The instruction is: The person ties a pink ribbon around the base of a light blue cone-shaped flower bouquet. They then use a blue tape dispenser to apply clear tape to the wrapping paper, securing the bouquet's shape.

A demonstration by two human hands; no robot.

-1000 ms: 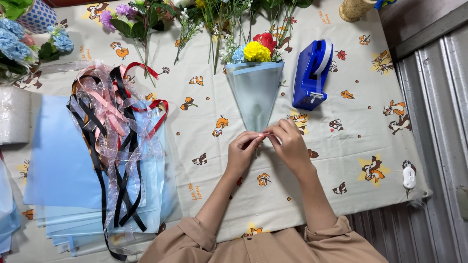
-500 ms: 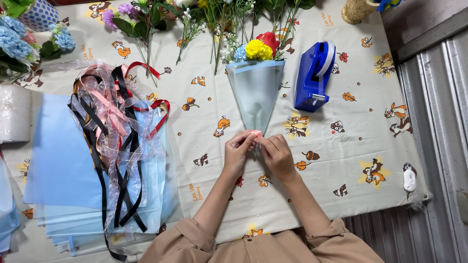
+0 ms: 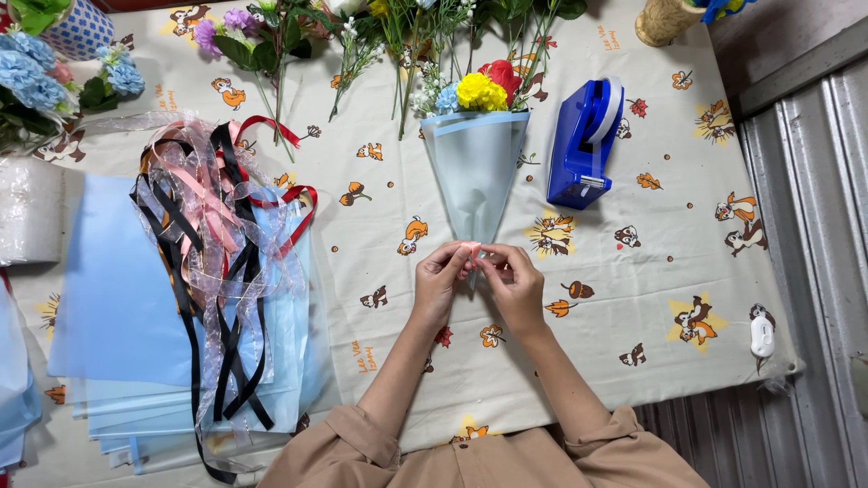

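Pale-blue paper cone (image 3: 475,172) holding flowers (image 3: 484,88), fingers (image 3: 466,256) pinching its tip, perhaps taped

A table (image 3: 633,361) stands under a pale cloth (image 3: 380,208) printed with cartoon chipmunks and leaves. Corrugated grey metal sheeting (image 3: 814,181) runs along its right side, in even light.

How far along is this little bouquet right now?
Done: the flowers already sit wrapped in a pale blue paper cone lying on the table. In hand: left hand and right hand pinch something small and pink at the cone's narrow tip. Left: no bow shows on the cone; the ribbons lie in a heap to the left.
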